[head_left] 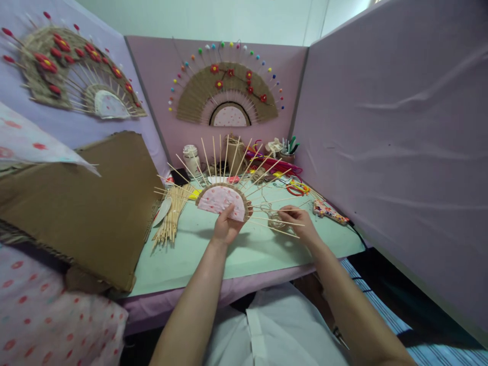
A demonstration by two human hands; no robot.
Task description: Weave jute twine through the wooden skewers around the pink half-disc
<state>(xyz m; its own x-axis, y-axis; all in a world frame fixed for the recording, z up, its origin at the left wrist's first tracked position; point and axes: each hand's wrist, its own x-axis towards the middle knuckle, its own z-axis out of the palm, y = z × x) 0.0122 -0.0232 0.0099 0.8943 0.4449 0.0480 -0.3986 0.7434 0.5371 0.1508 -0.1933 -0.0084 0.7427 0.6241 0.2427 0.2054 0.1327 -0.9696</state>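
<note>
My left hand (229, 227) grips the lower edge of a half-round fan frame (219, 199), thumb on its pink spotted cloth face. Brown twine or cardboard edges the curve, and thin wooden sticks fan outward from it. To the right, my right hand (300, 223) is closed, its fingertips at a loose bundle of twine (275, 221) behind the rightmost sticks. Some of those sticks cross in front of the fingers, partly hiding what they pinch.
A pile of wooden sticks (170, 216) lies left, beside large cardboard (80, 208). At right rests a patterned glue gun (330, 212) with a cord. Scissors (297, 188), a white jar (191, 159) and a twine spool (235, 155) stand farther back. Finished fans (229, 94) hang on the partitions.
</note>
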